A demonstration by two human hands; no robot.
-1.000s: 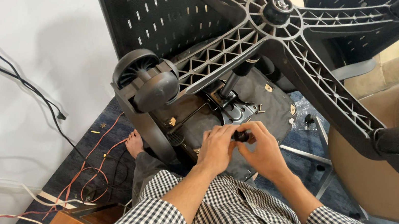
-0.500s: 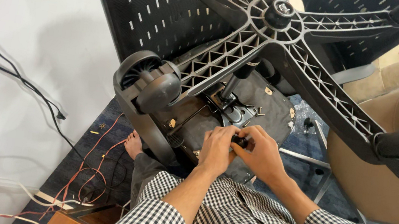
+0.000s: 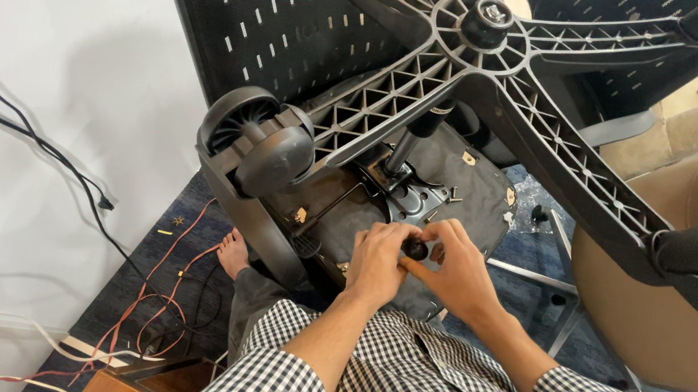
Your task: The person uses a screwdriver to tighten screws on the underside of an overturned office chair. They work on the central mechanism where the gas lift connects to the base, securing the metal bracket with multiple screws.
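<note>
Gripping a knob under the chair

Both hands meet at a small black knob [image 3: 416,249] on the chair seat's underside [image 3: 476,186]. My right hand [image 3: 456,273] pinches it; my left hand [image 3: 378,261] seems to clasp it too, fingers curled. Star base [image 3: 479,24] looms above.

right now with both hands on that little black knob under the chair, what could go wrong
The small black knob is pinched only by fingertips of the left hand and right hand; it could slip and drop among the loose screws on the seat underside. The star base hangs over the hands with a caster close by, so a shift of the tipped chair could knock the wrists.
</note>
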